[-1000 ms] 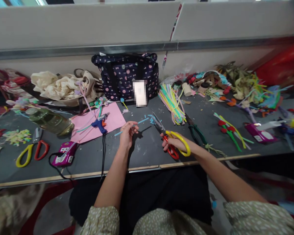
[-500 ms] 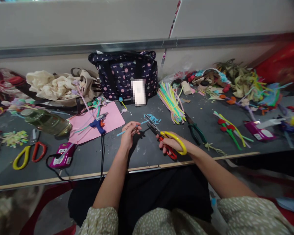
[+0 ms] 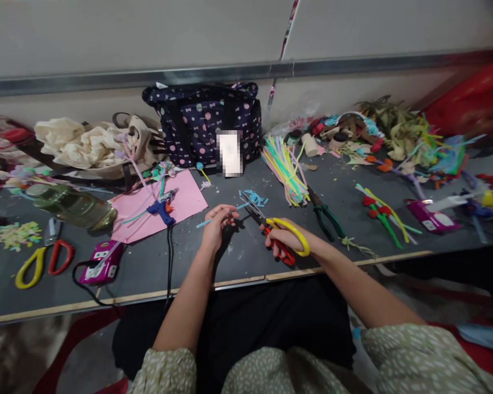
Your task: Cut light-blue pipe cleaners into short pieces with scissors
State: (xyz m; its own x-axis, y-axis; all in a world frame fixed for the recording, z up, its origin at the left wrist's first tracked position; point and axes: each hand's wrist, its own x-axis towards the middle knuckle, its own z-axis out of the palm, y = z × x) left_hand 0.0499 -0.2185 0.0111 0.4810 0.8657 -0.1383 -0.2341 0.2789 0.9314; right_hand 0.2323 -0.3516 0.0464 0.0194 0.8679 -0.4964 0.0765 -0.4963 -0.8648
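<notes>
L hand (image 3: 221, 221) pinches a thin, light-blue strip (image 3: 205, 223) – long axis runs L to R, R end angled away from the person and up at the blades. R hand (image 3: 281, 239) grips metal scissors w/ red & yellow handles (image 3: 268, 221), blades pointing away & L; can't tell if strip's between them or just beside. L hand's nearer the strip. Just beyond: loose light-blue cut bits (image 3: 258, 198). Well to L, approx. level w/ bits – green-tinted see-through bottle (image 3: 72, 207), seemingly part-filled. At back: navy dotted fabric bag (image 3: 207, 126), contents hidden.
</notes>
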